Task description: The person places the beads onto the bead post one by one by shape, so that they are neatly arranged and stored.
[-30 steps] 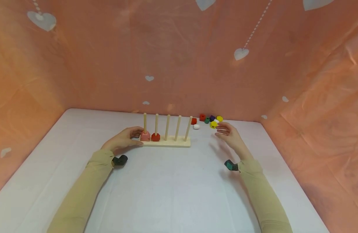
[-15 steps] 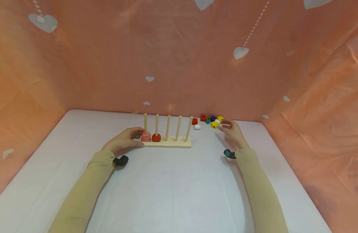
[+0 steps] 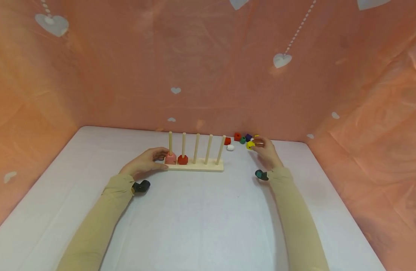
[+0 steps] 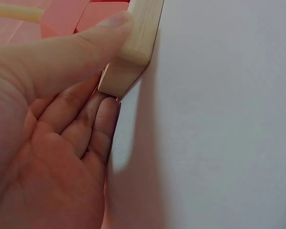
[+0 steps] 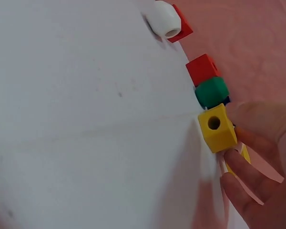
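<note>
My left hand (image 3: 147, 162) grips the left end of a wooden peg board (image 3: 201, 167), thumb along its front edge and fingers behind. Several upright pegs stand on the board. A pink bead (image 3: 170, 159) sits on its leftmost peg and a red bead (image 3: 183, 160) on the second. In the right wrist view, my right hand (image 5: 262, 167) pinches a yellow bead (image 5: 218, 136) at its side, the hole facing the camera. Behind it, partly hidden by my fingers, lies a second yellow bead (image 5: 231, 164). A green bead (image 5: 212, 92) is close by.
Near the table's back edge lie a white bead (image 3: 230, 147), a red bead (image 3: 227, 141), another red bead (image 3: 237, 136) and a dark purple bead (image 3: 249, 137). Pink cloth (image 3: 208, 75) with white hearts hangs behind the white table (image 3: 201, 218).
My right hand first moved back and right, then came in to the left, its fingers now closed about the near yellow bead. My left hand stays on the peg board.
</note>
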Demonstrator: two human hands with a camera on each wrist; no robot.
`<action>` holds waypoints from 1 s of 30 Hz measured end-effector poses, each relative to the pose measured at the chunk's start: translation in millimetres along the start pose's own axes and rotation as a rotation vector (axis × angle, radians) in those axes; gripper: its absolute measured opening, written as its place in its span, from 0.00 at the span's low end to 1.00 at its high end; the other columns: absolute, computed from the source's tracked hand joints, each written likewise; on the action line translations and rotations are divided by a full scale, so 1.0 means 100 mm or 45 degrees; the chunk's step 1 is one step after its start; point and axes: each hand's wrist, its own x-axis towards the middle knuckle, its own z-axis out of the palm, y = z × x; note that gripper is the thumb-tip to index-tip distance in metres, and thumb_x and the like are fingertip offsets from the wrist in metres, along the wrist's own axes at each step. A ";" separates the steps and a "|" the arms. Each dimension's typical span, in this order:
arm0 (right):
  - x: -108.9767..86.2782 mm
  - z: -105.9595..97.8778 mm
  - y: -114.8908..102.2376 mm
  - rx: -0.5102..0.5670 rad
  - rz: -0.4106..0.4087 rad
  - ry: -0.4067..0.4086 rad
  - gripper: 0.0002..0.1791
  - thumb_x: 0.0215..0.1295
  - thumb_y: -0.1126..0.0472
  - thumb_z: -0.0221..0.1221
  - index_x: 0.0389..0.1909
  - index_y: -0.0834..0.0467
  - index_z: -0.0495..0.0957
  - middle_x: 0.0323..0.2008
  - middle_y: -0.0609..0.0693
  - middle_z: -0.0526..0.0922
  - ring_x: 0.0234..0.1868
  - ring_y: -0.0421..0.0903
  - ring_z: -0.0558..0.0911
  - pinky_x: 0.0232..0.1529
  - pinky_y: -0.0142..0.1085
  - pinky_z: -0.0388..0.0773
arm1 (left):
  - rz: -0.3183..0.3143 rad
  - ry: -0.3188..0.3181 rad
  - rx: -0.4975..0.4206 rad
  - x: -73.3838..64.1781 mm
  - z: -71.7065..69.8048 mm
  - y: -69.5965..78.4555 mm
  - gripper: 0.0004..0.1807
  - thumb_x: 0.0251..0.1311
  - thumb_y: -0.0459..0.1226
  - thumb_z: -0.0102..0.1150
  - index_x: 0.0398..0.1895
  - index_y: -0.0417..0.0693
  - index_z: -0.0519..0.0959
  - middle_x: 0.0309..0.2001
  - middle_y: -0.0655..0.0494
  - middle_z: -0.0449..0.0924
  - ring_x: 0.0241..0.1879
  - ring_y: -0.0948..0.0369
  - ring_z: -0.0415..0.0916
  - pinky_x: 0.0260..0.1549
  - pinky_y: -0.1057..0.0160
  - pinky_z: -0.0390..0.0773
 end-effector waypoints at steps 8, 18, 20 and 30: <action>0.01 0.04 0.00 -0.015 -0.013 -0.006 0.21 0.67 0.70 0.55 0.61 0.65 0.66 0.58 0.60 0.69 0.60 0.56 0.67 0.61 0.44 0.68 | -0.019 0.008 -0.004 -0.01 0.00 0.01 0.36 0.53 0.31 0.69 0.65 0.36 0.64 0.62 0.40 0.68 0.63 0.45 0.62 0.64 0.46 0.58; 0.00 0.03 0.00 -0.062 0.113 -0.023 0.22 0.68 0.65 0.57 0.61 0.61 0.68 0.58 0.57 0.69 0.59 0.55 0.68 0.61 0.46 0.67 | -0.015 0.010 -0.010 -0.02 0.01 0.04 0.36 0.52 0.31 0.69 0.64 0.35 0.64 0.62 0.40 0.68 0.63 0.45 0.62 0.64 0.46 0.58; 0.00 0.02 0.00 -0.121 0.124 -0.026 0.22 0.68 0.63 0.58 0.61 0.62 0.69 0.58 0.57 0.69 0.58 0.56 0.68 0.61 0.46 0.68 | -0.012 0.008 -0.009 -0.03 0.01 0.04 0.36 0.52 0.32 0.69 0.64 0.35 0.64 0.62 0.39 0.68 0.63 0.45 0.62 0.64 0.46 0.58; 0.00 -0.01 0.00 -0.162 0.173 -0.065 0.21 0.68 0.61 0.58 0.60 0.60 0.72 0.59 0.57 0.68 0.59 0.55 0.66 0.61 0.45 0.68 | 0.011 0.005 0.013 -0.02 0.01 0.02 0.35 0.52 0.32 0.69 0.64 0.35 0.65 0.61 0.39 0.69 0.63 0.45 0.63 0.64 0.45 0.58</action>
